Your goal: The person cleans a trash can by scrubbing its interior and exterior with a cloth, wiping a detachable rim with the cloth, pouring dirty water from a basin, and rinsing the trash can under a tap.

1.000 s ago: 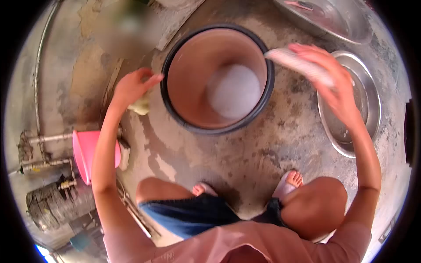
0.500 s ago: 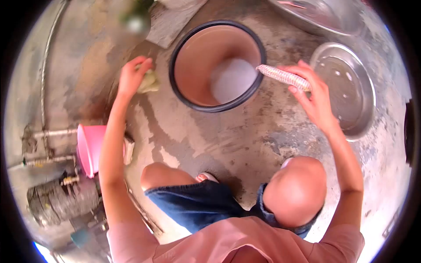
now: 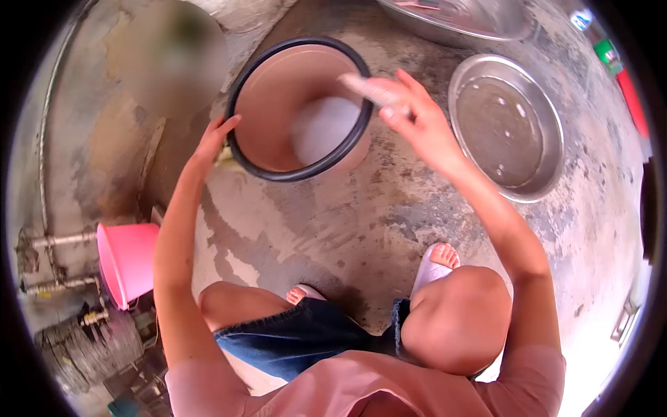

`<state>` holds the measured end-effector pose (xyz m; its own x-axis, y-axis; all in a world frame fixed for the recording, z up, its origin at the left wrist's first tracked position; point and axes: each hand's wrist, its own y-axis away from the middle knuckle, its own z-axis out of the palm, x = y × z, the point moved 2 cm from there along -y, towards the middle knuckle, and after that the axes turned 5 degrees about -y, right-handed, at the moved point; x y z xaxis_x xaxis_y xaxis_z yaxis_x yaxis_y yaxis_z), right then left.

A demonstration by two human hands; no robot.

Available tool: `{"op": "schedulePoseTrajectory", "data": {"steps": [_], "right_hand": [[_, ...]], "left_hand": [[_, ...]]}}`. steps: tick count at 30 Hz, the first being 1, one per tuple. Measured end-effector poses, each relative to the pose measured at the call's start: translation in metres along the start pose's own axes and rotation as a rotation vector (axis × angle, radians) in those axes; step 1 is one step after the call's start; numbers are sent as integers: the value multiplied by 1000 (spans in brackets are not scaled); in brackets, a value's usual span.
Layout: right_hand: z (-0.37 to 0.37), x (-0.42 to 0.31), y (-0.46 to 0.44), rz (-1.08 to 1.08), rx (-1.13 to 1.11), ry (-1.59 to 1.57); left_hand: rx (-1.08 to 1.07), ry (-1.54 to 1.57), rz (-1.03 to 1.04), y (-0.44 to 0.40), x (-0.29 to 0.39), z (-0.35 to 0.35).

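Note:
My left hand (image 3: 210, 144) is at the left side of a brown bucket (image 3: 267, 104) with a thick black rim, its fingertips touching the rim. A crumpled yellow-green piece (image 3: 226, 158), perhaps cloth, shows under this hand, between it and the bucket wall. My right hand (image 3: 417, 115) is closed around a long pale, ribbed stick-like piece (image 3: 368, 88), blurred by motion. Its tip reaches over the bucket's right rim. Inside the bucket, a whitish patch (image 3: 326, 132) covers the bottom; I cannot tell what it is.
A round metal basin (image 3: 556, 146) with clear liquid stands to the right on the wet concrete floor (image 3: 292, 222). Another metal basin (image 3: 479, 33) is at the top. To the left are a pink bucket (image 3: 128, 260) and wall pipes (image 3: 62, 240).
My left hand has come up to the bucket's rim, and the yellow-green piece is now mostly hidden. My right hand has brought the ribbed piece over the bucket's mouth. The view has shifted.

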<state>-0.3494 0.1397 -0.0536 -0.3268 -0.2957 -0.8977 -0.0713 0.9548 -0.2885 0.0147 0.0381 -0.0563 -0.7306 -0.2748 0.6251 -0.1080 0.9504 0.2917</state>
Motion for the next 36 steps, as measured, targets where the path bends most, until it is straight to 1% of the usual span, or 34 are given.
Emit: {"op": "schedulePoseTrajectory", "data": {"steps": [1,3,5,6,7,9,12,14,15,16,18,19,20,21,23,24,26,28,29,30,31,33,34,36], "right_hand": [[5,17,-9,33,-79,-352],[11,17,-11,144,-12,-564],[16,31,-7,264,126,-794],[16,31,-3,327,142,-897],[18,35,-1,337,166,-957],[26,49,3,351,221,-1075],[34,65,5,337,214,-1098],[40,70,5,305,218,-1069],[43,71,5,278,233,-1040],[45,73,5,251,245,-1006],[27,71,-5,179,41,-574],[17,63,-12,144,-56,-358],[3,39,-22,-99,-78,47],[-2,17,-31,-216,-66,319],[13,-19,-58,-599,-297,538],[32,-19,-69,-635,-417,601],[71,2,-92,-707,-664,728],[105,47,-109,-763,-766,948],[118,66,-113,-798,-792,1109],[129,84,-114,-832,-820,1269],[139,102,-110,-865,-848,1427],[145,134,-84,-796,-751,1230],[144,136,-78,-768,-703,1137],[148,134,-62,-527,-833,966]], "left_hand": [[37,11,25,1,4,1],[-40,79,93,18,29,1],[-72,85,209,3,39,-8],[-100,88,262,-3,44,-9],[-95,37,267,2,62,-13],[-34,-153,352,3,79,-21],[-53,-405,367,-3,86,-28],[-18,-473,422,-5,86,-26],[1,-502,449,-7,85,-26],[14,-420,439,-9,81,-25],[30,-256,412,-13,68,-22],[43,-261,426,-12,64,-21],[59,-264,443,-8,62,-20],[79,-267,460,-4,62,-19],[68,-328,462,3,72,-12],[68,-353,456,9,80,-7],[76,-378,420,22,91,0],[125,-279,501,29,87,7],[149,-231,538,32,84,10],[127,-192,481,37,85,12],[147,-152,505,38,85,15],[179,-83,546,42,82,20],[207,-2,577,42,83,24],[234,47,581,46,85,31]]}}
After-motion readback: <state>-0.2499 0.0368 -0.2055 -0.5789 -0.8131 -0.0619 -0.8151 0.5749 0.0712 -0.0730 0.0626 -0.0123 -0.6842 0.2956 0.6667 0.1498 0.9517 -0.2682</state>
